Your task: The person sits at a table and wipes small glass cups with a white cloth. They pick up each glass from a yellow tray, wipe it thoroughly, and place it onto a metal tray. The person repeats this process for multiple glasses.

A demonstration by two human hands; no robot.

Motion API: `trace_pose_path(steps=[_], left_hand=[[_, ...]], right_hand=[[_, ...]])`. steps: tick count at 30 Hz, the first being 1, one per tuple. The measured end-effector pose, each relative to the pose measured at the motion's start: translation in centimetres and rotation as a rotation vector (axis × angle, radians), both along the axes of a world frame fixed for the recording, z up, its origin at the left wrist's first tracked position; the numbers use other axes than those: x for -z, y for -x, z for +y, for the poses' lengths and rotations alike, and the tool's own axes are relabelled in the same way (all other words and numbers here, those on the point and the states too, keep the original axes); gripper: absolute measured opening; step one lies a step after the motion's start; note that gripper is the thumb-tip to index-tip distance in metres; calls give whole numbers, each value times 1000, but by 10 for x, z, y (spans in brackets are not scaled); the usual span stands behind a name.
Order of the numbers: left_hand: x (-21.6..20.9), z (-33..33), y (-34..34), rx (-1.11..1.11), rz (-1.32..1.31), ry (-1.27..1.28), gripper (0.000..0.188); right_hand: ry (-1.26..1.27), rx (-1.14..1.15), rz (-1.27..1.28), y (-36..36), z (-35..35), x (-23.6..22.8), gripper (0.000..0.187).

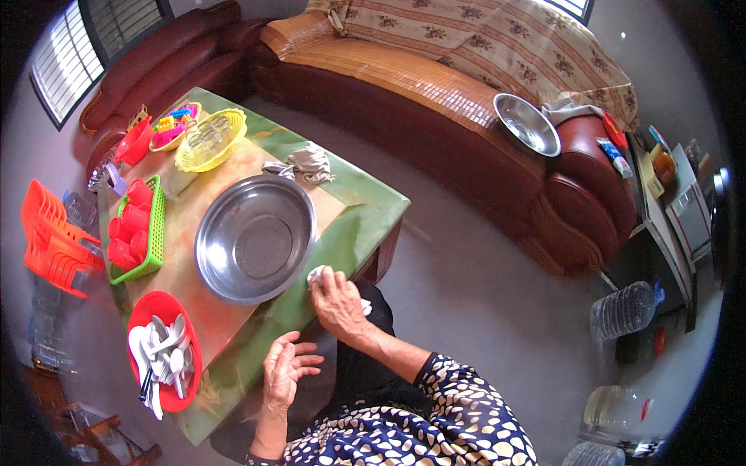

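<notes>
My right hand [339, 305] is closed around a crumpled white cloth [315, 273], pressed near the front edge of the green marbled table [373, 203]. Parts of the cloth stick out on both sides of the fingers. Close by, my left hand [284, 371] hovers at the table's edge, fingers spread and nothing in them. A wide metal basin [260, 242] stands on the table just beyond both hands. To the left of my left hand, a red basin [198, 379] holds several white spoons [165, 351].
A green basket [158, 233] with red cups, a yellow basket [233, 116] of glasses and a grey cloth [312, 165] sit farther back. Orange stools [54, 233] stand left. Beyond the table is a brown sofa [404, 132] bearing a metal basin [553, 145]; large bottles [625, 311] stand right.
</notes>
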State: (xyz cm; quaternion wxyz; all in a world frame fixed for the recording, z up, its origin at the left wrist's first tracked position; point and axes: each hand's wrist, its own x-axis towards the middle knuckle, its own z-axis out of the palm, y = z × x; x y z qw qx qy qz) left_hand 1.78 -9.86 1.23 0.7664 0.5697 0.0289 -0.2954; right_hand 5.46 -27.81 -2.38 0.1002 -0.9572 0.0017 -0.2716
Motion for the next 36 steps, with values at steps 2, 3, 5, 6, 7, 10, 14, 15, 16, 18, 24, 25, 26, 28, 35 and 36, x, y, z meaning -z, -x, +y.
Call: trace_pose_path(steps=[2,3,5,6,7,10,14,15,16,18,24,25,26,28,35,36], left_hand=[[2,1,8,48,27,-20,44],[0,2,12,53,39,-23,48],[-4,4,17,-3,98,51,55],[-8,4,18,-55,145,125,57],[-14,7,20,-132,181,198,60],[-1,14,13,-223,248,372,59],[-4,20,7,-465,190,362,44],[-16,23,1,-560,76,282,38],[-8,34,-4,-560,-73,234,32],[1,55,-10,-506,-452,-101,24],[-4,87,-5,-577,-476,-425,17],[-8,92,-2,-598,-471,-393,18],[-7,103,0,-588,-301,-140,21],[6,120,-2,-645,-62,176,35],[-14,147,-3,-672,204,208,60],[-10,149,-4,-660,181,211,60]], right_hand=[[-150,-95,88,12,18,-6,31],[-337,-173,54,17,29,3,30],[-712,-393,197,28,49,-8,31],[-880,-434,180,27,63,-6,32],[-768,-420,144,29,74,-16,32],[-506,-411,46,45,96,-42,35],[-570,-623,180,45,91,-63,50],[-592,-649,233,45,90,-64,51],[-634,-714,236,41,89,-61,51],[-738,-757,260,32,80,-56,49],[-1772,-303,420,0,41,-41,50],[-1867,-315,431,-11,34,-47,44],[-1907,-272,421,-22,29,-48,42],[-2000,-129,410,-45,18,-38,41],[-1912,-93,491,-72,13,-32,33],[-1938,-128,476,-73,13,-31,32]])
